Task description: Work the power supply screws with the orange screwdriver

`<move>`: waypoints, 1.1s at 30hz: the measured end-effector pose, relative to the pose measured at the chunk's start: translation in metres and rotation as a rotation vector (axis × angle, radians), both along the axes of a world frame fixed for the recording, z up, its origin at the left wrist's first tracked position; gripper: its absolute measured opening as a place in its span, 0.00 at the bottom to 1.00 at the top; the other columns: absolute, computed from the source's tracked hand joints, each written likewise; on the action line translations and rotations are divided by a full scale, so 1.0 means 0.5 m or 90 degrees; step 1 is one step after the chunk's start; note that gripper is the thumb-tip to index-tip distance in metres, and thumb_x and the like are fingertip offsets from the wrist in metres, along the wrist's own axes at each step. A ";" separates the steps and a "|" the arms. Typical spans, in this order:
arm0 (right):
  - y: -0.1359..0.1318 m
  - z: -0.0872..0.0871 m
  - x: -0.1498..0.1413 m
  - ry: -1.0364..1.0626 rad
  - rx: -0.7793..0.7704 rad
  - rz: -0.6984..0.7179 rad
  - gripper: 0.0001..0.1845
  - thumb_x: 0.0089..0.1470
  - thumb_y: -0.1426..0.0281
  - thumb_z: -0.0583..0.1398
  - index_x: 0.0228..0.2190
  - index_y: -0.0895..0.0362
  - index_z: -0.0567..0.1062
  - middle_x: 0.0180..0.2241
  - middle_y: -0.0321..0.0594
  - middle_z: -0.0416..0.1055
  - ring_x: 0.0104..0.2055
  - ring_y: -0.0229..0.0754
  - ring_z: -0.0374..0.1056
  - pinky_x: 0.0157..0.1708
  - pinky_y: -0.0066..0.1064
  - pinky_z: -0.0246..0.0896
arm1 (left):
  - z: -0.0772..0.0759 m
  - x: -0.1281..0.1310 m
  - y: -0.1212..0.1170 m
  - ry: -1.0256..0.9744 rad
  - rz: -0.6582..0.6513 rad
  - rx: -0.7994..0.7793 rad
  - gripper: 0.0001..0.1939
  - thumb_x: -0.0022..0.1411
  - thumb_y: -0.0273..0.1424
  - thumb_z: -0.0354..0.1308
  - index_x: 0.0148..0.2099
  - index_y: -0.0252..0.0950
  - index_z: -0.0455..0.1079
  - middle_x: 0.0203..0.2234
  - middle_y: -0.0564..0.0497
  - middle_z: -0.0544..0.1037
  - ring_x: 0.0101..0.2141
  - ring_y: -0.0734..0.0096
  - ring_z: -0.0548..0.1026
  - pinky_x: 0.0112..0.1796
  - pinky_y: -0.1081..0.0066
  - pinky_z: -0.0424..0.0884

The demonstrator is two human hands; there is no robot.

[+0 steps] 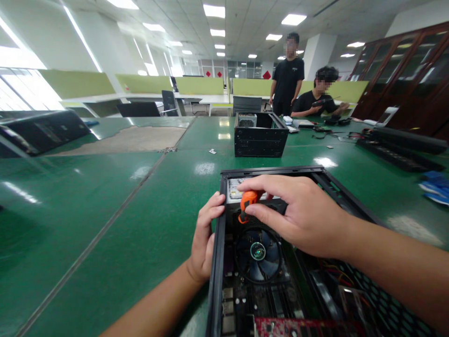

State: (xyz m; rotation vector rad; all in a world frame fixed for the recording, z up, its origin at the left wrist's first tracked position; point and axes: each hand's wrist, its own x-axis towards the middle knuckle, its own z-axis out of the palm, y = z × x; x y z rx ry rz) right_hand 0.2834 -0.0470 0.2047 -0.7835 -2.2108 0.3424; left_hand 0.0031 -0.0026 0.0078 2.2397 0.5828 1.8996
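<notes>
An open black computer case lies on the green table in front of me. Inside it show a round cooling fan, a red circuit card and a labelled power supply at the far end. My right hand is closed around an orange and black screwdriver, held above the case between the fan and the power supply. The screwdriver's tip is hidden. My left hand rests against the case's left side, its fingertips over the rim; whatever lies under its palm is the case wall.
Farther along the green table stands a second black computer case. Dark case parts and a blue item lie at the right. A black panel-like case is at the left. Two people are beyond the table.
</notes>
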 end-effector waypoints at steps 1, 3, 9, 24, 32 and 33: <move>0.000 0.001 0.001 0.001 -0.004 -0.009 0.13 0.77 0.72 0.70 0.57 0.55 0.92 0.58 0.48 0.98 0.58 0.54 0.96 0.62 0.43 0.90 | -0.001 0.000 0.000 -0.001 0.002 -0.003 0.27 0.92 0.37 0.64 0.86 0.50 0.75 0.80 0.42 0.86 0.83 0.49 0.82 0.84 0.46 0.78; -0.001 0.003 0.001 0.002 -0.005 -0.019 0.10 0.75 0.71 0.72 0.54 0.54 0.93 0.54 0.46 0.98 0.53 0.53 0.95 0.57 0.41 0.90 | -0.003 -0.001 0.001 0.000 0.002 -0.005 0.27 0.92 0.37 0.64 0.85 0.50 0.76 0.79 0.42 0.86 0.83 0.48 0.82 0.84 0.45 0.79; -0.001 0.008 0.000 -0.020 0.006 -0.006 0.13 0.77 0.73 0.70 0.56 0.59 0.93 0.55 0.52 0.98 0.54 0.56 0.95 0.58 0.44 0.91 | -0.005 0.000 0.000 -0.016 -0.001 -0.017 0.25 0.92 0.39 0.64 0.84 0.50 0.77 0.79 0.42 0.86 0.83 0.47 0.82 0.83 0.43 0.80; 0.003 0.000 0.012 -0.055 -0.026 -0.009 0.22 0.84 0.71 0.63 0.69 0.58 0.89 0.70 0.53 0.93 0.71 0.56 0.92 0.74 0.49 0.86 | -0.003 0.000 0.001 -0.001 -0.003 -0.005 0.26 0.93 0.39 0.62 0.86 0.50 0.75 0.80 0.42 0.85 0.84 0.48 0.81 0.84 0.43 0.79; -0.016 0.013 0.007 0.036 -0.040 0.012 0.21 0.82 0.73 0.62 0.66 0.57 0.90 0.64 0.49 0.96 0.65 0.52 0.94 0.71 0.43 0.87 | -0.009 -0.002 0.001 -0.001 0.013 -0.008 0.28 0.91 0.37 0.64 0.86 0.53 0.75 0.80 0.44 0.85 0.83 0.47 0.82 0.83 0.42 0.81; -0.019 0.018 0.007 0.053 -0.059 0.024 0.21 0.81 0.74 0.62 0.65 0.57 0.91 0.63 0.48 0.97 0.63 0.51 0.94 0.68 0.41 0.88 | -0.010 -0.003 0.001 -0.001 0.013 -0.011 0.28 0.91 0.37 0.65 0.86 0.53 0.75 0.80 0.44 0.85 0.83 0.47 0.81 0.83 0.42 0.80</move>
